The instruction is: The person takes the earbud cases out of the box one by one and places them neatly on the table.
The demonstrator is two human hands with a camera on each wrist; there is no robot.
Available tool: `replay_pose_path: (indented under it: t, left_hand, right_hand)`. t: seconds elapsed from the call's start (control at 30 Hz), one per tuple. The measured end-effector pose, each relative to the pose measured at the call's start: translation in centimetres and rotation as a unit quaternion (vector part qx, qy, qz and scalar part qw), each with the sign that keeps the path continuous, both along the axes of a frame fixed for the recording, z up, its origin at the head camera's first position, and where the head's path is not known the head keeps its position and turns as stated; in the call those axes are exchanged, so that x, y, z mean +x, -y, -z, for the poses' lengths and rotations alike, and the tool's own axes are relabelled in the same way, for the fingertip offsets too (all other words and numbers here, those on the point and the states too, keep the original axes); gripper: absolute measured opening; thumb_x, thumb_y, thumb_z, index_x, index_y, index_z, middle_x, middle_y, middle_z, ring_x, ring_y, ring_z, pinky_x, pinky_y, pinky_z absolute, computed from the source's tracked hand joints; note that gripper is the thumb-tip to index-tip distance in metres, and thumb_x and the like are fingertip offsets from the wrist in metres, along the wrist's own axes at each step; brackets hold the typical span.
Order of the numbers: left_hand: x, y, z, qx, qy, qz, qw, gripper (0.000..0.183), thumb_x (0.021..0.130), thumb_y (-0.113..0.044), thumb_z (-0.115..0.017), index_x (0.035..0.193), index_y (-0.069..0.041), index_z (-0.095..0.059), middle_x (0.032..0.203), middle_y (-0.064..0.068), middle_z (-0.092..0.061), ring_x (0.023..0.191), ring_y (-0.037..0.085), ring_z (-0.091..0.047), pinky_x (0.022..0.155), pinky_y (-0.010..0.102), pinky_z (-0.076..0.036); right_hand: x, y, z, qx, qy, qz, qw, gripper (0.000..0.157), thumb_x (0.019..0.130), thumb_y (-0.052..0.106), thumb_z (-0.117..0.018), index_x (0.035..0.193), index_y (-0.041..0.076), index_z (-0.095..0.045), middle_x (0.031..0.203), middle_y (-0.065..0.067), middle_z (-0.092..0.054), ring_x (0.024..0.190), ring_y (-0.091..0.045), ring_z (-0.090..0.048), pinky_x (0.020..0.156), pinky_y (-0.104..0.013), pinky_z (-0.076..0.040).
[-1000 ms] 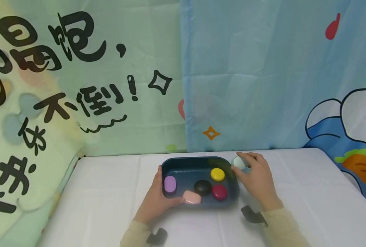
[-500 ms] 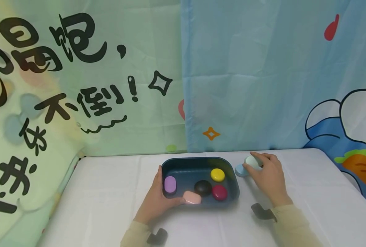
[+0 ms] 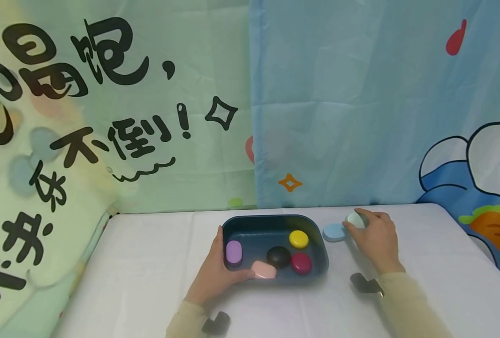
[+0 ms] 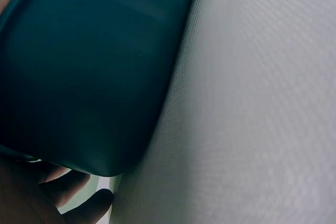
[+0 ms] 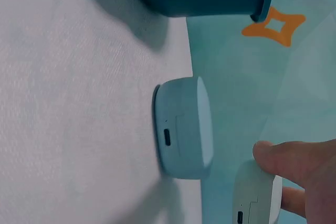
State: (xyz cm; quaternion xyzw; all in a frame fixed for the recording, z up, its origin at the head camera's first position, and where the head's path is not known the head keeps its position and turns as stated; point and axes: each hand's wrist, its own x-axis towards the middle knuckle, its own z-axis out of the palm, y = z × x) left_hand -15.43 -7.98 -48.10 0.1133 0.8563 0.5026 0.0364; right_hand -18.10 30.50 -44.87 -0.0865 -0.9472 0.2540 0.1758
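Note:
My left hand [image 3: 214,270] grips the left end of a dark blue tray [image 3: 254,231], its thumb over the front rim beside a pink case [image 3: 263,270]. In the left wrist view its fingers curl along the tray's wall [image 4: 100,77]. My right hand [image 3: 376,239] pinches a round mint-green earbud case [image 5: 252,198] between thumb and fingers, above the table. To its left a light blue earbud case [image 3: 333,232] rests on the cloth, near the tray's right end. A charging port [image 5: 167,137] and a lid seam show on the blue case's side.
Inside the tray lie a purple case [image 3: 234,252], a yellow one [image 3: 298,239], a black one [image 3: 278,257] and a dark red one [image 3: 301,264]. White cloth [image 3: 140,277] covers the table. A printed curtain [image 3: 338,117] hangs behind it.
My right hand has moved right, away from the tray, with the mint-green earbud case. The light blue case, mostly covered before, now shows fully on the table. My left hand keeps its hold.

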Motion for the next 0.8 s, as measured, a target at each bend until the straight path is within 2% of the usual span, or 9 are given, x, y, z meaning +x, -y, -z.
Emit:
replay_pose_path:
  t: [0.17,0.4,0.8]
  left_hand:
    - [0.0,0.0,0.1,0.000,0.000,-0.001,1.0000,0.133,0.070,-0.054,-0.088,0.163,-0.014,-0.002,0.168,0.005,-0.013,0.151,0.028,-0.021,0.117,0.055,-0.027]
    - [0.0,0.0,0.2,0.000,-0.002,0.000,1.0000,0.133,0.070,-0.054,-0.088,0.163,-0.011,-0.003,0.168,0.004,-0.013,0.152,0.027,-0.019,0.117,0.054,-0.026]
    - [-0.1,0.0,0.3,0.000,-0.003,-0.001,1.0000,0.133,0.069,-0.053,-0.089,0.163,-0.009,-0.004,0.168,0.005,-0.013,0.151,0.028,-0.020,0.117,0.055,-0.026]
  right_hand:
    - [-0.2,-0.6,0.5,0.013,0.026,0.006,1.000,0.051,0.091,0.026,-0.072,0.127,-0.009,-0.060,0.116,-0.040,-0.055,0.108,-0.054,-0.049,0.092,-0.067,-0.040]
    - [-0.6,-1.6,1.3,0.031,0.039,-0.010,0.999,0.052,0.091,0.028,-0.070,0.124,-0.010,-0.061,0.111,-0.039,-0.059,0.104,-0.055,-0.051,0.086,-0.066,-0.042]
    - [-0.6,-1.7,1.2,0.037,0.128,-0.002,0.991,0.056,0.093,0.031,-0.064,0.130,-0.011,-0.057,0.114,-0.040,-0.055,0.105,-0.056,-0.051,0.081,-0.065,-0.046]
